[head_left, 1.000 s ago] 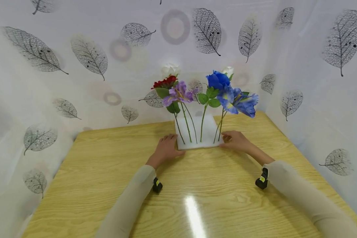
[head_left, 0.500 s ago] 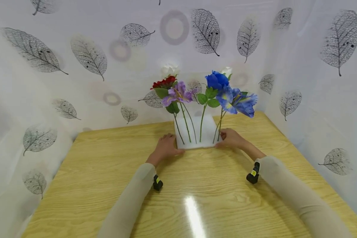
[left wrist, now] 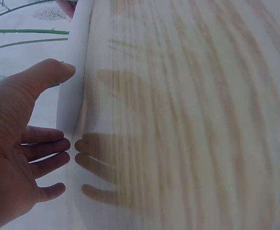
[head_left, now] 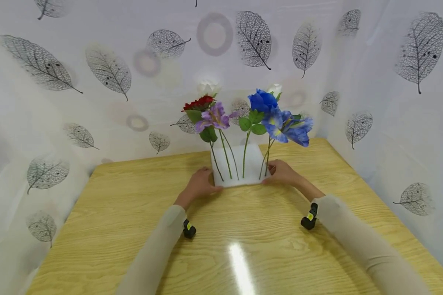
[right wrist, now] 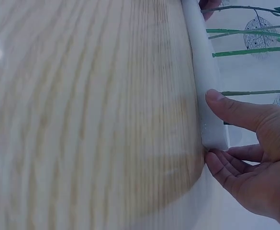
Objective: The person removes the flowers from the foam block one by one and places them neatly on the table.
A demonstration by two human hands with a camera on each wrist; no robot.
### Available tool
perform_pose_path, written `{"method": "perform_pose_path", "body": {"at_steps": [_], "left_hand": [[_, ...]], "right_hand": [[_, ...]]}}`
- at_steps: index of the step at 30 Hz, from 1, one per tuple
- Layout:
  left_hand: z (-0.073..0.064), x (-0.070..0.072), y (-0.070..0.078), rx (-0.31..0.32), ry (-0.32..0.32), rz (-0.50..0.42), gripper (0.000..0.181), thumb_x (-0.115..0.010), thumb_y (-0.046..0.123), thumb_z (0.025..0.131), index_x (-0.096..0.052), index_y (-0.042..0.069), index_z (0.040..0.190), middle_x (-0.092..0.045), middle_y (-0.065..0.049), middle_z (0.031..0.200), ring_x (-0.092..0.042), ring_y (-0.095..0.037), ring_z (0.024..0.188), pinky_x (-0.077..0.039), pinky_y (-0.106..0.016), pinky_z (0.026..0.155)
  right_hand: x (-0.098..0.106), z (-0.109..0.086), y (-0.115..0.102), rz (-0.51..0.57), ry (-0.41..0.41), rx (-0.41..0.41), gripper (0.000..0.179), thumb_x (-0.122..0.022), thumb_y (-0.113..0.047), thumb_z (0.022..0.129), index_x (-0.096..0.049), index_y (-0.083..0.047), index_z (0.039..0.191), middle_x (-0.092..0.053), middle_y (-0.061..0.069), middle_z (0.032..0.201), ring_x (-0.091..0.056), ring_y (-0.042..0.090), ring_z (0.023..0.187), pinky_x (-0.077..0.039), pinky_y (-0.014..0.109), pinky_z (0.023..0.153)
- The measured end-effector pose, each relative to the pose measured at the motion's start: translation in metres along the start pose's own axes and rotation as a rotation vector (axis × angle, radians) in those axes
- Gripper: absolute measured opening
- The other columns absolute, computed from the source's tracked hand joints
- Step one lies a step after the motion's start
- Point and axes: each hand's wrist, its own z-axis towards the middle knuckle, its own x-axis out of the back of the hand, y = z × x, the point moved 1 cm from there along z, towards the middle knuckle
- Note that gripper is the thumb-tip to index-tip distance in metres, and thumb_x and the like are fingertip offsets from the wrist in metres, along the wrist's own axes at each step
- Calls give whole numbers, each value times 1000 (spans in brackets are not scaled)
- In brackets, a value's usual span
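A white foam block (head_left: 254,164) lies on the table with several artificial flowers stuck upright in it. On its left stand a red flower (head_left: 199,103), a purple iris (head_left: 215,116) and a white rose (head_left: 208,88). A blue rose (head_left: 263,101), blue irises (head_left: 286,128) and another white bloom (head_left: 275,89) rise on its right. My left hand (head_left: 199,184) is at the block's left end, thumb at the front edge, fingers extended and spread in the left wrist view. My right hand (right wrist: 259,153) grips the right front corner, thumb on the front face, fingers curled round the end.
The wooden table (head_left: 133,205) spreads in front of and beside the block. Behind and at both sides hangs a white curtain (head_left: 162,90) with leaf prints, close behind the flower heads. Black wrist cameras (head_left: 309,221) sit on both sleeves.
My right hand has come in to the left, onto the block's right corner. In the last half second the block, its flowers and both hands have shifted slightly left.
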Motion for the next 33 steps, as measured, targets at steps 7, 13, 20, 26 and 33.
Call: {"method": "perform_pose_path", "body": {"at_steps": [7, 13, 20, 26, 33], "left_hand": [[-21, 12, -20, 45, 10, -98, 88, -82, 46, 83, -50, -7, 145, -49, -27, 150, -48, -43, 139, -38, -50, 120], [-37, 19, -42, 83, 22, -155, 90, -85, 46, 81, -50, -7, 145, -45, -28, 152, -47, -43, 139, -39, -52, 119], [-57, 32, -69, 91, 37, -174, 88, -87, 44, 78, -52, -8, 141, -53, -27, 143, -52, -43, 132, -43, -54, 114], [-73, 45, -91, 101, 21, -174, 86, -87, 43, 79, -53, -8, 139, -56, -27, 139, -52, -44, 131, -42, -56, 114], [-90, 60, -113, 96, 13, -168, 82, -86, 41, 80, -54, -9, 137, -58, -27, 135, -53, -45, 128, -42, -58, 112]], "right_hand": [[-19, 8, -13, 7, -27, 19, 65, -89, -19, 79, -61, 10, 130, -66, 18, 101, -64, 24, 88, -55, 39, 80], [-37, 17, -28, 48, -63, 38, 80, -88, -16, 80, -48, 13, 144, -67, 22, 112, -68, 29, 99, -58, 42, 87], [-59, 29, -50, 55, -86, 59, 79, -88, -15, 80, -49, 13, 143, -66, 23, 115, -69, 32, 102, -59, 41, 88], [-78, 35, -68, 72, -104, 62, 84, -87, -15, 81, -43, 14, 147, -65, 25, 118, -68, 33, 105, -59, 41, 90], [-99, 44, -87, 69, -129, 57, 85, -87, -16, 82, -42, 12, 149, -64, 23, 121, -68, 32, 108, -59, 39, 92]]}}
